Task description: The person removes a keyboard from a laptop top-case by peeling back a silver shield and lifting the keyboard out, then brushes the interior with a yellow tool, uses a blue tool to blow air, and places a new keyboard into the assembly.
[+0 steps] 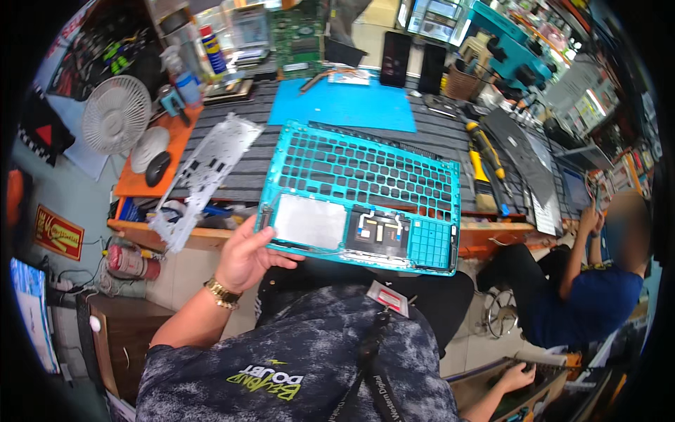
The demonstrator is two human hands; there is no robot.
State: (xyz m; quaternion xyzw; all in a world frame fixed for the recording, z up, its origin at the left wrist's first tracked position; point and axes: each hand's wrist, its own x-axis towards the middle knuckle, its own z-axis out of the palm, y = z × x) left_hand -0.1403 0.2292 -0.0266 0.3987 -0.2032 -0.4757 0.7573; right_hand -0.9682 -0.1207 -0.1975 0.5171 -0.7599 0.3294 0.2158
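Observation:
A teal laptop top case (pixel 365 169) with rows of keyboard cutouts is held tilted over the bench's front edge. My left hand (pixel 246 253) grips its near left corner, thumb on top and fingers underneath. A pale battery-like panel (pixel 311 219) and a black touchpad assembly (pixel 380 232) sit in its lower part. Far off to the lower right, my right hand (pixel 517 378) is over an open wooden drawer (pixel 485 387). Its fingers look curled around something small and dark that I cannot make out.
A blue mat (pixel 337 105) lies on the striped bench, beside a perforated metal plate (pixel 207 169). Yellow-black pliers (pixel 485 155) rest to the right. A white fan (pixel 117 114) and black mouse (pixel 157 169) stand left. Another person (pixel 590 295) sits at the right.

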